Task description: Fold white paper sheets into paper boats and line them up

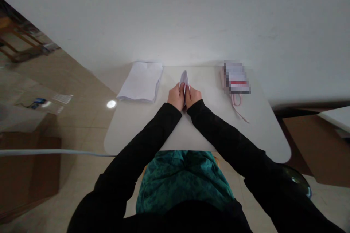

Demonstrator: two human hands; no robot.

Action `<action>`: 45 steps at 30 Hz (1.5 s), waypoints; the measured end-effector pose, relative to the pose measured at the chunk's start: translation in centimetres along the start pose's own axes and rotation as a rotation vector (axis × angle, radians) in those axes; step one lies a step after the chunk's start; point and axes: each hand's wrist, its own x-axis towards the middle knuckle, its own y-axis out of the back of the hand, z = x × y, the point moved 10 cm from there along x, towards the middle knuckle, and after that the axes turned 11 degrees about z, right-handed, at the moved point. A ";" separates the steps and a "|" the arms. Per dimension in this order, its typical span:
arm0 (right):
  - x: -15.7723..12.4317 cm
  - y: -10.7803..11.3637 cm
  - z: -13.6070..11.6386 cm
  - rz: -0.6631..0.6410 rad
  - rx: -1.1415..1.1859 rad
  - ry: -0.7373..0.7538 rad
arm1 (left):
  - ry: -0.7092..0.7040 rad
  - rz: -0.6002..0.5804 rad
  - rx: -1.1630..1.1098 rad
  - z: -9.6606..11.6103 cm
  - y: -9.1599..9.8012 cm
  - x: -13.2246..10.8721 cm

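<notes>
Between my two hands a folded piece of white paper stands on edge, its pointed top rising above my fingers. My left hand is closed on its left side, the thumb lying along the paper. My right hand grips the other side, close against the left one. Both are over the middle of the white table. The paper's lower part is mostly hidden by my hands. To the left lies a stack of white paper sheets, apart from my hands.
At the table's back right is a pixelated object with a pink cord trailing forward. A white wall borders the table's far edge. Cardboard boxes stand at right and left. A pale cable crosses at left.
</notes>
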 end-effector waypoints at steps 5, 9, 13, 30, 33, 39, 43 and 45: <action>0.5 1.2 1.1 0.126 0.120 -0.034 | 0.069 -0.101 -0.173 0.1 -1.2 0.0; 0.3 -1.4 2.3 -0.058 0.411 -0.187 | 0.304 -0.187 -0.339 -1.5 -2.5 -0.1; 1.0 -1.0 3.0 0.045 0.313 -0.208 | 0.287 -0.095 -0.429 -1.5 -2.5 0.8; 2.0 0.5 1.3 -0.029 -0.122 0.061 | -0.027 -0.120 -0.209 0.9 -2.6 0.7; 1.6 0.5 1.2 -0.023 -0.140 0.104 | -0.027 -0.090 -0.258 0.9 -2.2 0.8; 2.2 2.7 1.9 0.126 0.344 -0.035 | 0.088 0.024 -0.232 -1.3 -1.1 1.8; 3.0 1.3 4.7 0.076 0.766 -0.381 | 0.171 -0.053 -0.312 -2.0 -2.0 1.7; 3.0 0.1 4.8 -0.022 0.912 -0.459 | 0.253 -0.126 -0.357 -2.4 -2.8 1.2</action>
